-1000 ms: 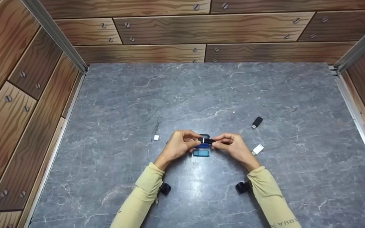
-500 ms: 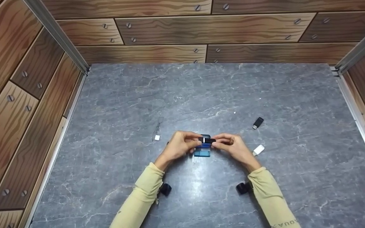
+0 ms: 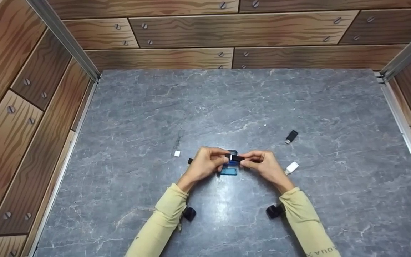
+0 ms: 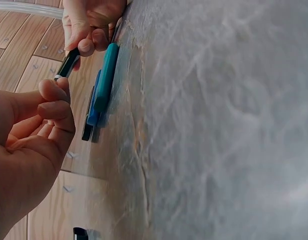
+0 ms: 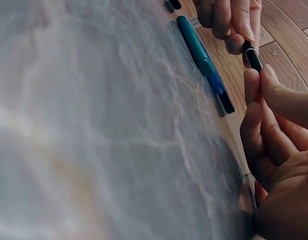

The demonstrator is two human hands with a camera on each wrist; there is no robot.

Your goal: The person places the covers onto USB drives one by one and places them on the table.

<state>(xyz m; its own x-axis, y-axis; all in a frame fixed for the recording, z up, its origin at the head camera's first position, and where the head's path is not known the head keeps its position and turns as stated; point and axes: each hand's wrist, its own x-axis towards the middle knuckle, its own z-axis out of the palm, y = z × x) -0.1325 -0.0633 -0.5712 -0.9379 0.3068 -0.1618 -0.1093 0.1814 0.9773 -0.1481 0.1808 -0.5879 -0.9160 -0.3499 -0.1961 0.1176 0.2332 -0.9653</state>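
Observation:
A black USB flash drive [image 3: 237,158] with a pale band across it is held level between both hands, above the table. My left hand [image 3: 205,161] pinches its left end between thumb and fingers. My right hand [image 3: 262,162] pinches the right end the same way. Just under the hands lie a teal USB drive [image 3: 229,171], a blue one [image 4: 93,112] and a dark one [image 5: 227,106], side by side on the tabletop. Fingers hide both ends of the held drive, and the hands partly cover the row in the head view.
On the marbled table [image 3: 155,107], a black USB drive [image 3: 291,137] and a white USB drive [image 3: 292,167] lie to the right. A small white cap [image 3: 177,154] lies at left. Near my left hand sits a small black piece [image 3: 190,161]. Wood-patterned walls surround the table.
My left hand has shifted slightly right, so more of the small black piece beside it shows. Both hands keep their pinch on the black USB flash drive.

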